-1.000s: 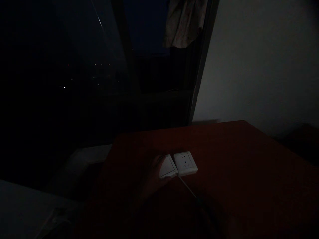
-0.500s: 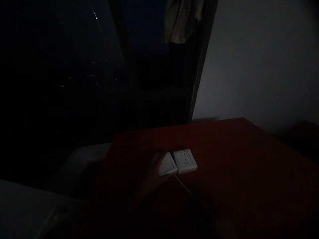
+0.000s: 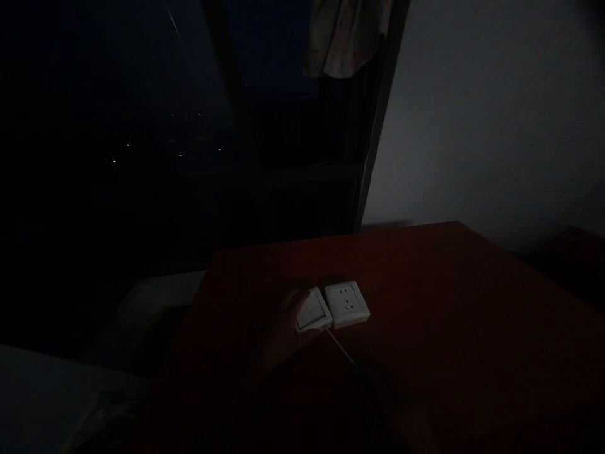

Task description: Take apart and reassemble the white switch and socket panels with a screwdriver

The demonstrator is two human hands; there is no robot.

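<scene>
Almost lost in darkness at the lower centre of the frame, a person's right hand (image 3: 375, 384) is at the dark handle of a tool (image 3: 339, 345); how its fingers close cannot be told. The tool's thin, pale shaft runs slantwise, its long axis from lower right to upper left, its end pointing at the near edge of a white switch (image 3: 312, 309) just below the frame's centre. The left hand (image 3: 282, 334) grips the switch from the left, thumb at the near edge and fingers at the far side. Just to the right, a white socket (image 3: 347, 304) lies face up. Both rest on a reddish-brown table (image 3: 439, 271). Beyond, a pale wall (image 3: 482, 126) fills the upper right, a dark window (image 3: 189, 82) dotted with small lights the upper left, and a cloth (image 3: 347, 38) hangs at top centre. A second ago, the shaft's end was at the switch's corner beside the socket; now it is slightly farther left along the near edge.
</scene>
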